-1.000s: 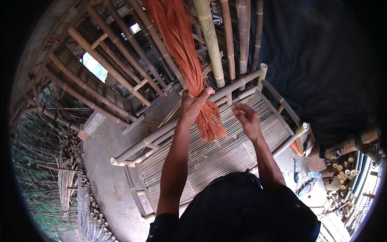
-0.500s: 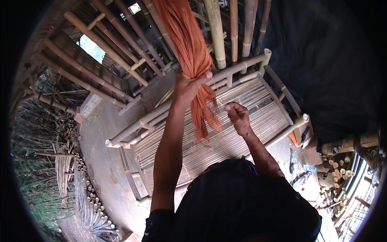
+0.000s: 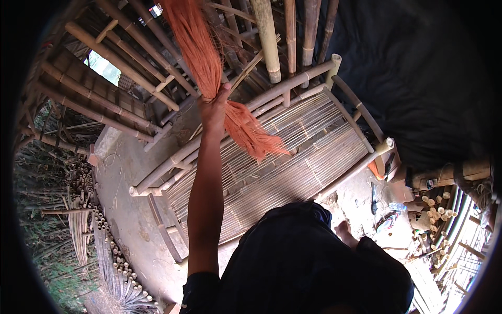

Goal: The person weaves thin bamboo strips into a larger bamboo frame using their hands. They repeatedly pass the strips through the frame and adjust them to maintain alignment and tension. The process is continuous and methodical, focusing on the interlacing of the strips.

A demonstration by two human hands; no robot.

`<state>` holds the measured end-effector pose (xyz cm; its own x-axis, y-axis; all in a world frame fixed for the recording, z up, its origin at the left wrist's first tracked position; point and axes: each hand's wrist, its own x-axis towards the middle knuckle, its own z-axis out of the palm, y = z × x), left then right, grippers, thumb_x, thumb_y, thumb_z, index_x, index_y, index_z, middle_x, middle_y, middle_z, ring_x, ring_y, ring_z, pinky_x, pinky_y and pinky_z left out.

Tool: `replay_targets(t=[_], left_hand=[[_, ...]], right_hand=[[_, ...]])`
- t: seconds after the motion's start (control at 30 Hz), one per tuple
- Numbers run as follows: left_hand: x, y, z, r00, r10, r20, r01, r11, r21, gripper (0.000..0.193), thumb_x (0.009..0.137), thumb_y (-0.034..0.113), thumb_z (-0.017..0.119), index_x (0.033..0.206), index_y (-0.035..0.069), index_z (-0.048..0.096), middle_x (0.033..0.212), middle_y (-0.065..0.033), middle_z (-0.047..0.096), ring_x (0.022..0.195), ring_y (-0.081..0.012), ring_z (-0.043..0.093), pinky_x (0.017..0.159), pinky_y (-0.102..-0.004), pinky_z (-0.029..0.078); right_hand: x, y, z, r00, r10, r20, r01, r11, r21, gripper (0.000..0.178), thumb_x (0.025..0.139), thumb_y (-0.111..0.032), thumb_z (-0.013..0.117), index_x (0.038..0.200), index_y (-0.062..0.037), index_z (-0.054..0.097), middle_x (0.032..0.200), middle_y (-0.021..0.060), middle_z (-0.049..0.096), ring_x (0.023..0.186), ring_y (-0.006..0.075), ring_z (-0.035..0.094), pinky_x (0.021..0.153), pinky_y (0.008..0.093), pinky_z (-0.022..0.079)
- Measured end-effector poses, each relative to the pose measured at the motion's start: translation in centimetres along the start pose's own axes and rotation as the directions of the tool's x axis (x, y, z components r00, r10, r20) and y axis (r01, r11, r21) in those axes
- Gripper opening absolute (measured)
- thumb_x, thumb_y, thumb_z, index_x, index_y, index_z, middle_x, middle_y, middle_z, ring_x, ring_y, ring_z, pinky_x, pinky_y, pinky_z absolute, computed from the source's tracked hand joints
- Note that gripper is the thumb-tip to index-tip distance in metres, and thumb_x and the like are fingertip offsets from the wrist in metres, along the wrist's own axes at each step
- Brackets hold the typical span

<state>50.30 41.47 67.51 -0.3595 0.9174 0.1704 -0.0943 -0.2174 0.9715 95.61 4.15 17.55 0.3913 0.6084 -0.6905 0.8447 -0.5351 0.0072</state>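
My left hand [image 3: 213, 112] is closed around a long hank of orange-red fibre [image 3: 193, 47], gripping it near its lower part. Above the fist the strands run up out of the picture. Below it, the loose tail of the hank fans out to the right, over a bamboo bench. Low at the right, beside my dark sleeve, a small part of my right hand or forearm [image 3: 345, 234] shows; its fingers cannot be made out, nor whether they hold anything.
The slatted bamboo bench [image 3: 308, 162], with round pole rails, stands below my left hand. Bamboo poles [image 3: 266, 42] rise behind it. Dark cloth [image 3: 408, 89] hangs at the right. Cut bamboo is stacked at the left [image 3: 112, 261] and right [image 3: 439, 214].
My left hand has moved left with the hank, whose tail now swings out to the right. My right hand has drawn back from the strands toward my body.
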Motion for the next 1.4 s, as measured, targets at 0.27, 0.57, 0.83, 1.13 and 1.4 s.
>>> replay_targets(t=[0.27,0.57,0.83,1.13,1.4], left_hand=[[-5.5,-0.7,2.4,0.817,0.576,-0.004,-0.428,0.611,0.666,0.096,0.080,0.042,0.079,0.147,-0.001,0.025,0.145,-0.0275,0.033,0.132,-0.0391,0.041,0.111,-0.0482,0.036],[-17.7,-6.7,6.9,0.570,0.193,0.798,-0.550,0.812,0.197,0.083,0.077,0.048,0.078,0.133,-0.004,0.048,0.126,-0.0233,0.057,0.116,-0.0377,0.056,0.098,-0.0459,0.046],[-18.2,-4.6,9.0,0.529,0.069,0.846,-0.234,0.970,0.067,0.084,0.084,0.028,0.077,0.147,0.002,0.029,0.148,-0.0186,0.039,0.126,-0.0271,0.051,0.106,-0.0404,0.041],[-18.9,-6.0,6.8,0.915,-0.284,0.288,0.212,0.943,0.255,0.015,0.095,0.006,0.057,0.089,-0.001,0.068,0.081,-0.0047,0.069,0.072,-0.0074,0.059,0.068,-0.0233,0.047],[-23.1,-11.6,4.1,0.925,-0.356,0.136,0.274,0.869,0.413,0.018,0.095,0.016,0.062,0.091,0.000,0.069,0.078,-0.0030,0.068,0.066,-0.0065,0.051,0.062,-0.0244,0.040]], right_hand=[[-9.0,-6.2,-14.1,0.929,-0.181,-0.322,0.282,0.911,0.301,0.029,0.079,-0.031,0.074,0.076,-0.0027,0.070,0.077,0.0203,0.067,0.075,0.0365,0.068,0.066,0.0444,0.052],[-20.7,-20.4,-40.0,0.189,-0.804,-0.564,0.949,0.297,-0.104,0.068,0.071,-0.019,0.083,0.131,-0.0034,0.054,0.119,0.0219,0.063,0.105,0.0385,0.064,0.090,0.0419,0.053],[-23.6,-21.4,-47.1,0.269,-0.911,-0.311,0.786,0.021,0.618,0.042,0.081,0.003,0.069,0.122,-0.0002,0.057,0.111,0.0091,0.064,0.072,0.0043,0.061,0.057,0.0195,0.050],[-17.8,-14.1,-50.1,0.460,-0.812,-0.359,0.827,0.245,0.506,0.013,0.085,-0.010,0.073,0.090,0.0007,0.068,0.079,0.0068,0.067,0.071,0.0125,0.061,0.065,0.0278,0.048],[-13.7,-7.2,-51.9,0.479,-0.646,-0.594,0.398,-0.443,0.803,0.015,0.091,-0.020,0.064,0.084,-0.0075,0.060,0.081,0.0100,0.063,0.080,0.0205,0.064,0.078,0.0347,0.054]])
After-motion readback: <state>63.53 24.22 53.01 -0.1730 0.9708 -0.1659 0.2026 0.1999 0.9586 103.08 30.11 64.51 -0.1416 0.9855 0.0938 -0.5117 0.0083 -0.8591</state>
